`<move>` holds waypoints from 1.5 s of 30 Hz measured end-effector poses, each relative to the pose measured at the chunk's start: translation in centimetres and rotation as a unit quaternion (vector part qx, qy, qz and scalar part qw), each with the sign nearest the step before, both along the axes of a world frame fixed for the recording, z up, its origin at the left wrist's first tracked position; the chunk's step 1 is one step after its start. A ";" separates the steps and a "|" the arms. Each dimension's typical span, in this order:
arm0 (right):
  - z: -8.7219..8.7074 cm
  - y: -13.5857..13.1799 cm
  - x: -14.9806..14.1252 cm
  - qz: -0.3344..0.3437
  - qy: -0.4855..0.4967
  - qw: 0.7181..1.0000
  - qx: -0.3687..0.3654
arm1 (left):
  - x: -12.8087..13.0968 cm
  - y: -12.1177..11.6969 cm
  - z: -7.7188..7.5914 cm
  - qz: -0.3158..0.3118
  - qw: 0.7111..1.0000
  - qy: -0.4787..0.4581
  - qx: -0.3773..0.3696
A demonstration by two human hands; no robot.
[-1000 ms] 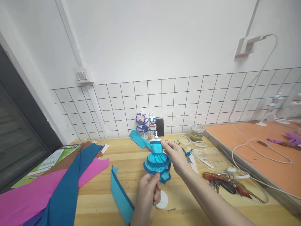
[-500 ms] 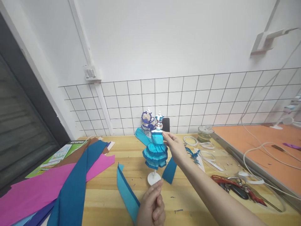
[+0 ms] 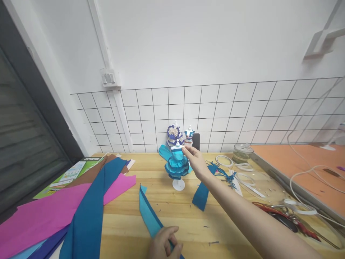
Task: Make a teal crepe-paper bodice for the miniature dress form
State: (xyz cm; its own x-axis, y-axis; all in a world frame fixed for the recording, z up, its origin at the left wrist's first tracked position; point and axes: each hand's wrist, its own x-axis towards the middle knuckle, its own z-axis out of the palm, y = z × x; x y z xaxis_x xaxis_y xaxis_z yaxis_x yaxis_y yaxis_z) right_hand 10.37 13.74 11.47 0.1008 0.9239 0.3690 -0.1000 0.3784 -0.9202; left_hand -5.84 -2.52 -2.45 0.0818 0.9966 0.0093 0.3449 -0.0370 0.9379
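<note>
Well to the left of both hands, layered coloured sheets (image 3: 48, 208) run out past the frame's edge, the lower layers mostly covered. Nearer in, the left hand (image 3: 165, 245) is loosely curled, thumb apart from forefinger, over a light-blue strip (image 3: 150, 215); it covers part of the strip, and I cannot tell whether they touch. Its wrist is cut off below.

Ahead of the left hand, a small dress form (image 3: 176, 166) in ruffled blue stands upright on its round base, the skirt hiding most of its pole. Behind it, a purple-trimmed form (image 3: 173, 132) is partly blocked, and a dark slab (image 3: 197, 140) shows only in part. The right hand (image 3: 198, 163) pinches the dress form at its white shoulder.

Beneath the right forearm, a dark-blue piece (image 3: 201, 196) is partly hidden. Beyond that hand, to its right, a clear jar (image 3: 242, 154) holds something yellowish-green, too indistinct to name. Farther right, some keys (image 3: 285, 221) are blurred, and an orange board (image 3: 283, 156) is cut off.
</note>
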 end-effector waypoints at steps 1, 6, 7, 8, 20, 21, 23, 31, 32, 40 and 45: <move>0.0 0.0 0.1 -0.003 0.002 1.000 -0.004 | -0.4 0.1 0.1 -0.004 1.000 0.011 0.009; 0.2 -0.1 0.3 -0.004 0.008 1.000 -0.026 | -1.5 0.1 0.9 0.014 0.997 0.050 0.053; 0.2 -0.1 0.3 -0.003 0.008 1.000 -0.029 | -1.7 0.1 1.2 0.012 0.996 0.064 0.055; 0.2 -0.1 0.3 -0.004 0.008 0.999 -0.031 | -1.9 0.1 1.4 0.008 0.995 0.081 0.056; -1.4 -2.9 3.5 -0.080 -0.015 0.994 -0.072 | -3.0 -0.3 3.9 0.039 0.975 0.207 0.075; -2.3 -4.0 3.7 -0.078 -0.027 0.994 -0.074 | -3.1 -0.3 4.0 0.045 0.975 0.206 0.073; -4.3 -6.9 3.7 -0.031 -0.065 0.993 -0.091 | -3.6 -0.3 4.2 0.056 0.975 0.202 0.075; -9.5 -16.3 -0.4 0.122 -0.449 0.874 -0.142 | -4.9 -0.4 4.9 0.088 0.972 0.200 0.082; -9.6 -16.7 -0.9 0.121 -0.481 0.856 -0.143 | -4.9 -0.5 5.0 0.087 0.971 0.205 0.082; -8.4 -17.3 -2.6 0.157 -0.563 0.799 -0.139 | -4.1 -1.2 5.4 0.018 0.948 0.285 0.139; -6.8 -17.4 -0.9 0.181 -0.588 0.785 -0.069 | -2.0 -1.8 7.0 -0.135 0.900 0.353 0.220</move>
State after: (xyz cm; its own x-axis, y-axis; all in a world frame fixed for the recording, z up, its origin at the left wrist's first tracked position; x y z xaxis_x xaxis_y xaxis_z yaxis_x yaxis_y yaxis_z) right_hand 9.50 -3.66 4.65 -0.5133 0.8528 -0.0964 0.7718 0.4096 -0.4863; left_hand -7.85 -4.36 4.55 0.4606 0.8522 0.2484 0.7710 -0.5227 0.3637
